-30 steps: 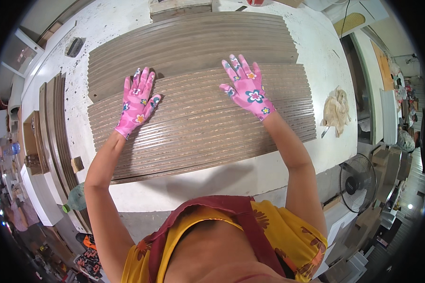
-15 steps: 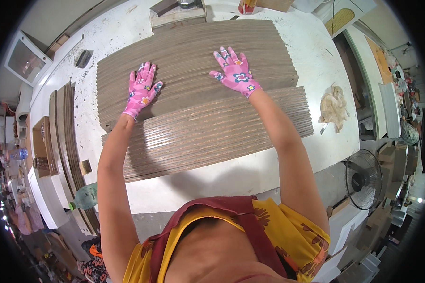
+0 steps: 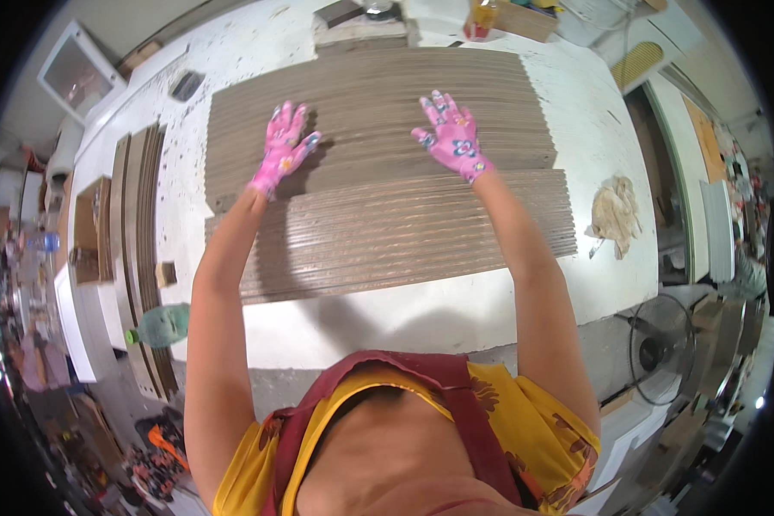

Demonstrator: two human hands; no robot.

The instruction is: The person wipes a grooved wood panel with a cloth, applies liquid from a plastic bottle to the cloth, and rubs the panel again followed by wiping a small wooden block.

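On white table: one rag, two brown strip banks; left hand, right hand, fingers apart, over far bank.

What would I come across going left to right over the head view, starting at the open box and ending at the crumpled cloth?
Open box, stacked long strips, gloved left hand, gloved right hand, crumpled cloth.

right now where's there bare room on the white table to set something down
The white table is bare between the nearer strips and its near edge, and mostly bare right of the farther strips, beyond the rag. Crowded: left, with stacked boards; far edge, with pale block and bottle.
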